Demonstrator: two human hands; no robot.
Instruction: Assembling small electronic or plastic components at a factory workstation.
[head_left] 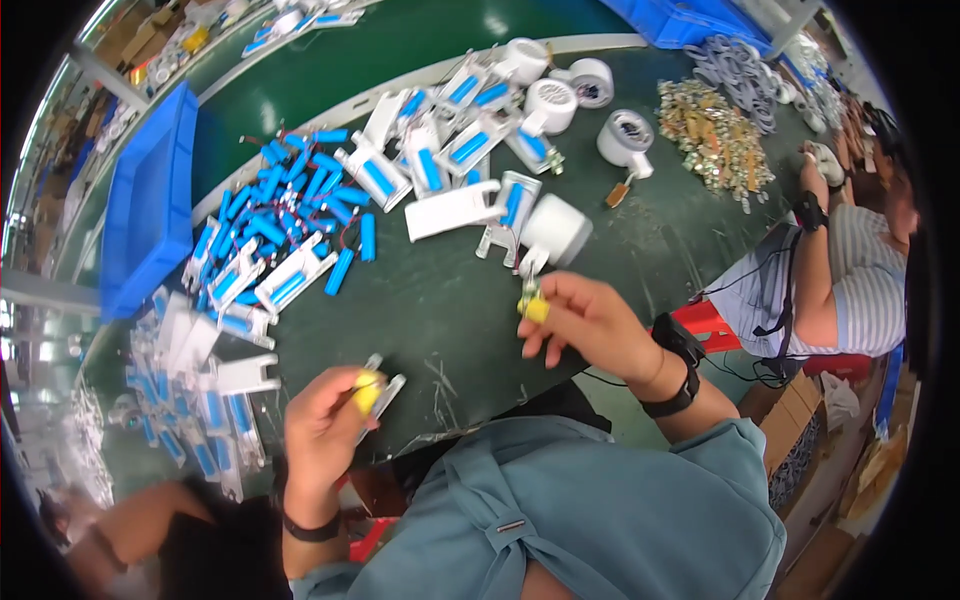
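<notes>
My left hand (325, 415) is closed near the table's front edge, pinching a narrow white plastic part (391, 392) that sticks out past the fingertips. My right hand (590, 325) is closed on a small circuit board (530, 285). Just beyond that board lies a white round fan head (556, 230), open side hidden; the board seems to hang from its neck. Yellow covers wrap some fingertips of both hands. Ahead of the right hand, white handle shells (450, 212) with blue batteries are heaped.
Loose blue batteries (265, 226) pile up on the green table (420, 310). More fan heads (622, 135), a heap of small circuit boards (715, 135) and grey rings (735, 75) lie farther right. A blue bin (150, 200) stands left. Co-workers sit at both sides, one in a striped shirt (860, 270).
</notes>
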